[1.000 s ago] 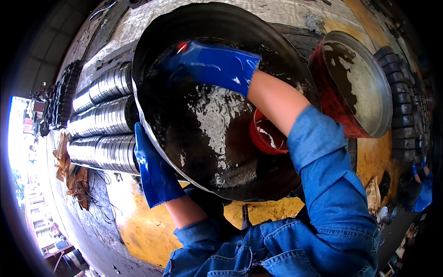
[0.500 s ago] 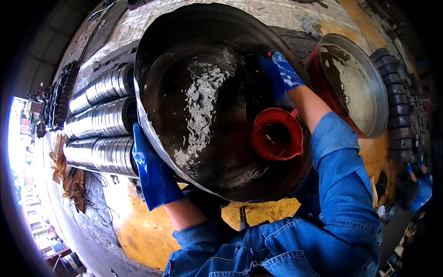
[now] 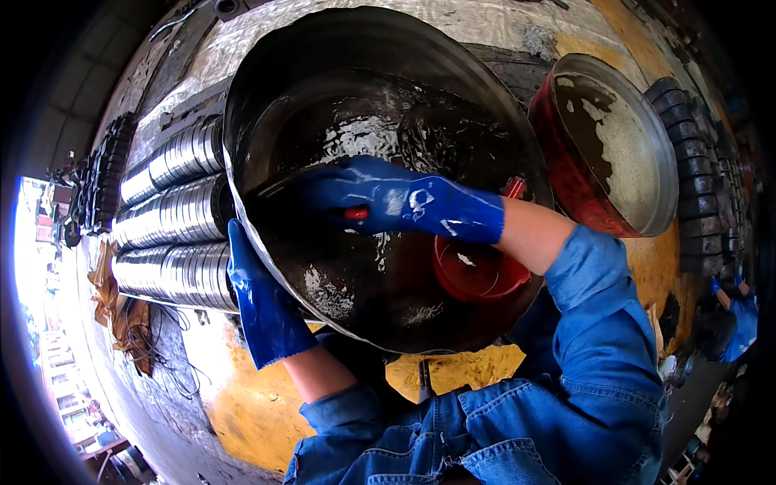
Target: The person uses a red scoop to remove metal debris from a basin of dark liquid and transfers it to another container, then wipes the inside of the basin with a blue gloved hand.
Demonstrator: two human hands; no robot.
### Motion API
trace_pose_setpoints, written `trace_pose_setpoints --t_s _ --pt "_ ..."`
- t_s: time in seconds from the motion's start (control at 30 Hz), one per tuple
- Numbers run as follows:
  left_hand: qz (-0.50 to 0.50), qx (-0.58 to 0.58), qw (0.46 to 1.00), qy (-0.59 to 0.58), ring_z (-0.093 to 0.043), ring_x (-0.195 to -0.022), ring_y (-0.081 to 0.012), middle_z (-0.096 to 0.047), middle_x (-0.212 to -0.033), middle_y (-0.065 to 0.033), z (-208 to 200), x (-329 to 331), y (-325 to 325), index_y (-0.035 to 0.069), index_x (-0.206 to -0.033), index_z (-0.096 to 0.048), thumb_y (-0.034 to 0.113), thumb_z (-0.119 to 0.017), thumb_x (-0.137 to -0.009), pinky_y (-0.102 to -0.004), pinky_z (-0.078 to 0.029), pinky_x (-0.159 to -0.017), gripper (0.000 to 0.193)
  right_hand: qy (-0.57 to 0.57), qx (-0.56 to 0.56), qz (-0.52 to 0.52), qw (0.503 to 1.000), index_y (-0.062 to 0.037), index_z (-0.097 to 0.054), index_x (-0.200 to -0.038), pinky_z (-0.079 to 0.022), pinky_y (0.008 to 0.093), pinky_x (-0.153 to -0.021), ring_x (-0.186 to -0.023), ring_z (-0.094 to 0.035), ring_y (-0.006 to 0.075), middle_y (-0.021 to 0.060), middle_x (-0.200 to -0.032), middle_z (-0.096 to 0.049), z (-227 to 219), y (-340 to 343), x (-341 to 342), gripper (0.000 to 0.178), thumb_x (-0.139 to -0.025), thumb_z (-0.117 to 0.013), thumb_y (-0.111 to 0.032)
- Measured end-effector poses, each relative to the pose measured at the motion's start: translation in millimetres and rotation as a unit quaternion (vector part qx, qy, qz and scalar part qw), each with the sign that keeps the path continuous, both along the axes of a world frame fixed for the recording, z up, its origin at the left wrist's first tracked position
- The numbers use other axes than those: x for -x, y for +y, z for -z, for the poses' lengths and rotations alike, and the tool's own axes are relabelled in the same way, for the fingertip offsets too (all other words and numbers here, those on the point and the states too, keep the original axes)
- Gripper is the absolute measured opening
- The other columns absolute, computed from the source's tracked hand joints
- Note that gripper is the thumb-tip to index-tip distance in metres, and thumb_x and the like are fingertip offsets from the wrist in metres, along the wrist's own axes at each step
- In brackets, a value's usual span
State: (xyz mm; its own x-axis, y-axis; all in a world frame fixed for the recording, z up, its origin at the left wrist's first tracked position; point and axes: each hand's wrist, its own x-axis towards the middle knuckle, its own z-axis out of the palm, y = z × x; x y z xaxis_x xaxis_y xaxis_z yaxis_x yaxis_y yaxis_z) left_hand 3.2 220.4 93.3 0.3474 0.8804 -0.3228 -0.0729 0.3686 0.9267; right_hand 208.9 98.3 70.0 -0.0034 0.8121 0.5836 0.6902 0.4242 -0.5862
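A large dark round basin (image 3: 267,105) with dark, shiny liquid in it is tilted in front of me. My left hand (image 3: 260,295), in a blue rubber glove, grips its left rim from outside; the fingertips lie along the wall. Over the basin's middle, my right hand (image 3: 380,198) is closed on a red-handled tool (image 3: 356,212). Its working end is hidden by the glove and dark blur. A red plastic dipper (image 3: 477,275) rests inside the basin at lower right, its handle (image 3: 515,187) partly behind my right wrist.
Stacked shiny metal rings (image 3: 174,214) lie in rows close to the basin's left. At right stands a red pan (image 3: 558,145) with pale and brown liquid. Dark ring stacks (image 3: 695,178) line the far right. Crumpled brown paper (image 3: 121,311) and wire lie at left. Another person (image 3: 737,319) shows at the right edge.
My right hand has swept left with the red-handled tool, from the basin's far right to its middle. The liquid's ripples have shifted. The dipper has slid slightly nearer; my left hand stays on the rim.
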Motion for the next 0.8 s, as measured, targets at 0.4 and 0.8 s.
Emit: trace_pose_setpoints --t_s 0.4,0.8 --pt "-0.011 0.005 1.0 -0.02 -0.067 -0.105 -0.0313 -0.066 -0.124 -0.0187 0 4 5 0.001 -0.135 -0.058 0.049 -0.048 -0.101 -0.0392 -0.056 -0.09 0.06 0.213 0.228 0.416 0.854 -0.0079 -0.072 -0.113 -0.054 0.0361 -0.088 -0.098 -0.07 0.0234 0.0141 -0.104 -0.074 77 -24 -144 0.032 -0.089 -0.067 -0.029" --pt "-0.008 0.015 0.999 -0.042 -0.067 -0.104 -0.0317 -0.066 -0.124 -0.0193 8 7 12 0.0 -0.134 -0.058 0.049 -0.049 -0.101 -0.0393 -0.057 -0.09 0.06 0.197 0.053 0.113 0.972 -0.005 -0.069 -0.117 -0.056 0.0309 -0.081 -0.093 -0.068 0.0171 0.0096 -0.11 -0.071 -15 -9 -39 0.024 -0.093 -0.065 -0.01"
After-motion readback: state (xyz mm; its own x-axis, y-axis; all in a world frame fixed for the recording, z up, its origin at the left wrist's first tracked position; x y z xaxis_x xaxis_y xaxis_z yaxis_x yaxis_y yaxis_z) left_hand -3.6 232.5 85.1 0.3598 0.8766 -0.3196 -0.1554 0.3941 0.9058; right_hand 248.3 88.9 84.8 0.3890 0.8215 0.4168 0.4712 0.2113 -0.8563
